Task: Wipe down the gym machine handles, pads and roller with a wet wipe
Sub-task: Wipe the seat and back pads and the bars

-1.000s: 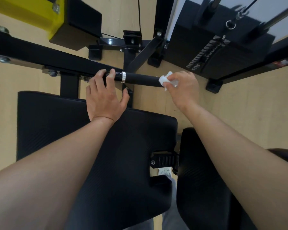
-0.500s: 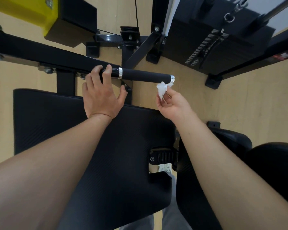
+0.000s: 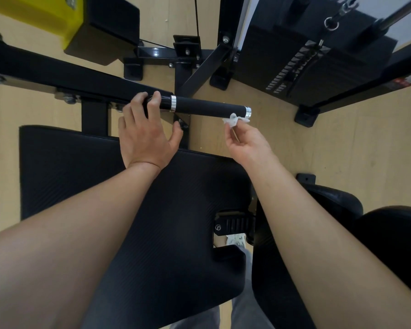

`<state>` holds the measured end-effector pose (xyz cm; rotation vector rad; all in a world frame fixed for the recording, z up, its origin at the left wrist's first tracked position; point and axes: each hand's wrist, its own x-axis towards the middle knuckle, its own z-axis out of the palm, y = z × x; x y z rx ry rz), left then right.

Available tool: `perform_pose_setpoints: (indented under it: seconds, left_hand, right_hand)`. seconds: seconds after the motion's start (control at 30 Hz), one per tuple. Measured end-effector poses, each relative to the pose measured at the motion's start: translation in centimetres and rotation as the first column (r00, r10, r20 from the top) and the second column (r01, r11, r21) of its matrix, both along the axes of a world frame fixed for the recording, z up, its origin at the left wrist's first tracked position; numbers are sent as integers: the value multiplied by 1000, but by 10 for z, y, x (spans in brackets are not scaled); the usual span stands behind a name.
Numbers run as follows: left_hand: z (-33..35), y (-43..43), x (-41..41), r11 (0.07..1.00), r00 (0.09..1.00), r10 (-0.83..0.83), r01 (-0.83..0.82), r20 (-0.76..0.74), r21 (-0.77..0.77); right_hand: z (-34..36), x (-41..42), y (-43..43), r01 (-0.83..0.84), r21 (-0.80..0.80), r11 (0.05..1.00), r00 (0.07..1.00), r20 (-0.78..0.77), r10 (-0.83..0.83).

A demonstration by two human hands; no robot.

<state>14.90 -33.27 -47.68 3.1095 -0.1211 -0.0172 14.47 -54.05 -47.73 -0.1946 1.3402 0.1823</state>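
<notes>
Pinching the wet wipe (image 3: 233, 119): the right hand (image 3: 244, 143), palm up, holds it bunched between thumb and fingertips just under the handle's outer end, touching or nearly so (I cannot tell which).
Handle (image 3: 207, 107): a black grip running from the inner silver ring (image 3: 173, 103) to the end cap (image 3: 248, 112); its middle stretch is bare.
Left hand (image 3: 145, 136): fingers (image 3: 156, 100) hooked together over the inner end, thumb splayed wide.
Risk, wipe: so small a wad may slip from the pinch and drop to the floor (image 3: 342, 150).
Risk, coverage: a dab at the end cap could leave the underside unwiped.
Risk, left grip: the patch under those fingers is likely missed.
Pad (image 3: 93, 186): lies below both forearms.
</notes>
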Motion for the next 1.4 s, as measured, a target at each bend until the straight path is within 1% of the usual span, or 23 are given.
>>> perform_pose_setpoints:
  seconds: [0.13,0.3,0.5,0.63,0.83,0.97,1.03,1.2,1.4]
  left_hand:
    - [0,0,0,1000,1000,-1,1,-5,6]
    - [1,-1,0,1000,1000,0,0,3,7]
    - [1,0,0,1000,1000,-1,1,-7,7]
    - [1,0,0,1000,1000,-1,1,-9,15]
    - [0,0,0,1000,1000,1,-1,-8,31]
    - [0,-1,0,1000,1000,-3,3,-10,21]
    - [1,-1,0,1000,1000,-7,7,-15,26]
    - [1,-1,0,1000,1000,1,-1,-19,24]
    - [1,-1,0,1000,1000,-4,5,-21,26]
  right_hand:
    - [10,0,17,-10,75,997,995,97,3]
    - [10,3,31,-41,147,988,990,143,20]
    - [9,-2,11,63,107,992,990,119,-76]
    - [9,-1,21,106,109,988,987,112,-118]
    - [18,6,63,27,206,978,983,170,-63]
    - [20,9,65,-18,234,972,979,200,-31]
    - [17,7,58,1,237,972,978,203,-51]
    - [10,5,47,108,233,966,974,168,-149]
    - [19,11,71,1,245,969,974,219,-56]
